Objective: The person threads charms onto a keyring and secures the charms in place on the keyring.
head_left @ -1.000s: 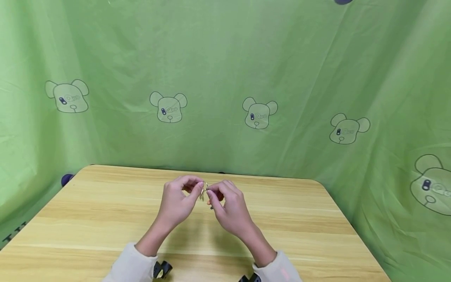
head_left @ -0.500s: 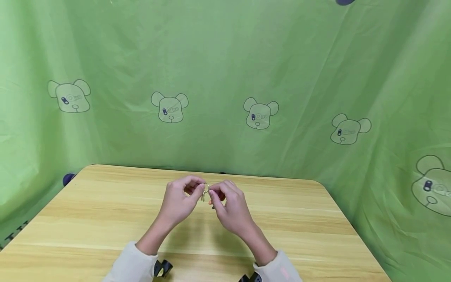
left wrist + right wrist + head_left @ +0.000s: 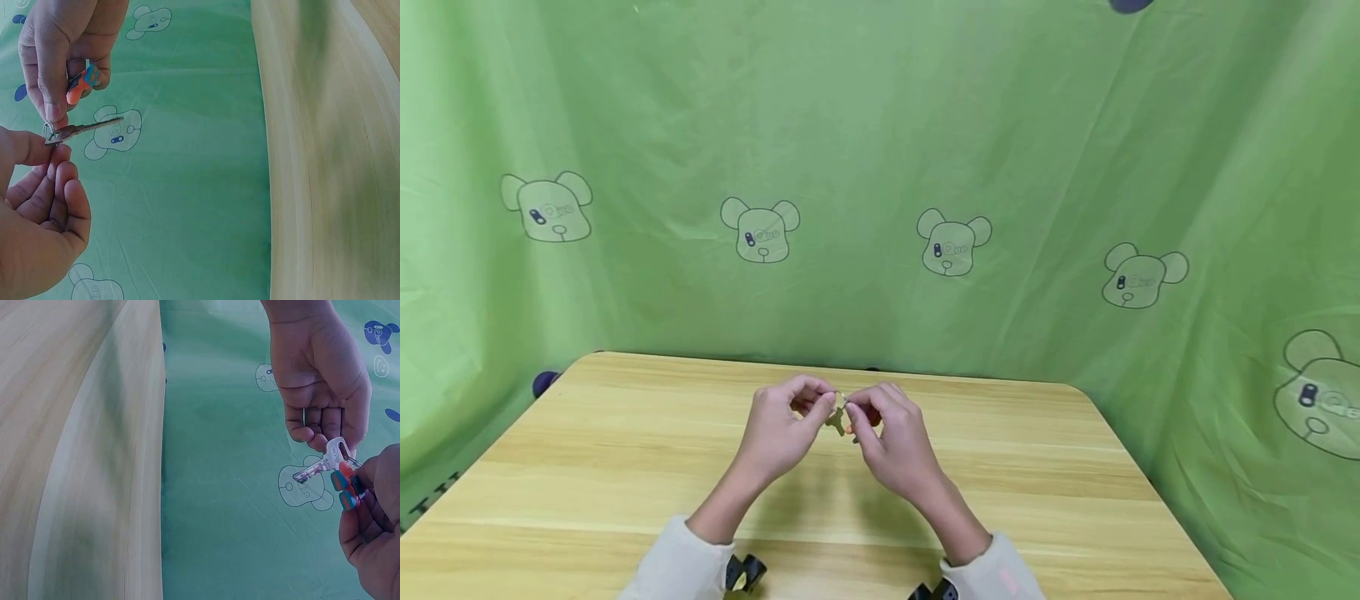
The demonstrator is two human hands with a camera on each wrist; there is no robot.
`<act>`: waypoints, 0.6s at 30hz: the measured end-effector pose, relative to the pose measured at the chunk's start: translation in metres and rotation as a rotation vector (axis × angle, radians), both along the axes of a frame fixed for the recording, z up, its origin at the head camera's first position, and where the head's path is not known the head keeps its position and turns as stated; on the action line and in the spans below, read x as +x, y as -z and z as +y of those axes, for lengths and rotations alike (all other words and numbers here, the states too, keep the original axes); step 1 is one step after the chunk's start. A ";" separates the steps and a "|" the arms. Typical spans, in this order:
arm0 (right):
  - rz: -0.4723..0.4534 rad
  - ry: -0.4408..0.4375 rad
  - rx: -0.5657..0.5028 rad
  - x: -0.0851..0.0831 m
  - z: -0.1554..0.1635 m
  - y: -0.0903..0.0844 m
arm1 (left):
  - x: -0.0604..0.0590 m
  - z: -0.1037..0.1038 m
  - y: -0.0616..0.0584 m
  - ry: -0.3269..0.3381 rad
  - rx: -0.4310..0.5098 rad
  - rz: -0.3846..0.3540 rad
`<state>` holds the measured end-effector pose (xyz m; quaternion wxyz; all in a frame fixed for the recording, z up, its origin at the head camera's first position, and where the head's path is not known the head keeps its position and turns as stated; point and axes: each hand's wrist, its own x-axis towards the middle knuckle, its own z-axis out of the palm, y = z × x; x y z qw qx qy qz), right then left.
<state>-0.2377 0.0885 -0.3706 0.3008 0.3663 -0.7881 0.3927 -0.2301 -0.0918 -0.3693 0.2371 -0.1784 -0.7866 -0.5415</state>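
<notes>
Left hand [image 3: 777, 433] pinching silver key [image 3: 81, 130]; right hand [image 3: 891, 446] gripping orange-blue tag [image 3: 345, 485], above tabletop [image 3: 587, 467] near far edge.

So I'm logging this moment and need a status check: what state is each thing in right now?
Key: held up above the table, head pinched by the left hand, blade sticking out free.
Orange and blue tag: pinched in the right hand.
Left hand: fingers curled, pinching the key.
Right hand: fingers curled round the tag.
Table: flat, both hands raised above it.
</notes>
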 end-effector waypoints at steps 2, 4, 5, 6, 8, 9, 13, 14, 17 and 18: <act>0.005 -0.001 0.002 0.000 0.000 0.000 | 0.000 0.000 0.000 -0.007 -0.004 0.005; 0.007 -0.003 0.002 0.000 -0.001 0.000 | 0.001 0.000 0.000 -0.015 -0.008 0.009; 0.007 -0.005 0.003 0.000 -0.001 0.001 | 0.001 0.000 0.000 -0.017 -0.010 0.010; 0.008 -0.004 0.003 0.000 -0.001 0.001 | 0.001 0.000 0.000 -0.019 -0.012 0.011; 0.003 -0.006 0.003 0.001 -0.001 0.001 | 0.001 0.000 0.000 -0.023 -0.014 0.012; 0.000 -0.005 0.004 0.001 -0.002 0.001 | 0.001 0.000 0.000 -0.024 -0.014 0.012; -0.005 -0.003 0.008 0.002 -0.002 0.002 | 0.001 0.000 0.000 -0.026 -0.011 0.027; -0.005 -0.004 0.008 0.002 -0.002 0.002 | 0.001 0.000 0.000 -0.026 -0.011 0.031; -0.003 -0.003 0.008 0.002 -0.002 0.003 | 0.000 0.000 0.000 -0.029 -0.009 0.041; -0.003 -0.004 0.008 0.002 -0.002 0.003 | 0.000 0.000 0.000 -0.030 -0.009 0.042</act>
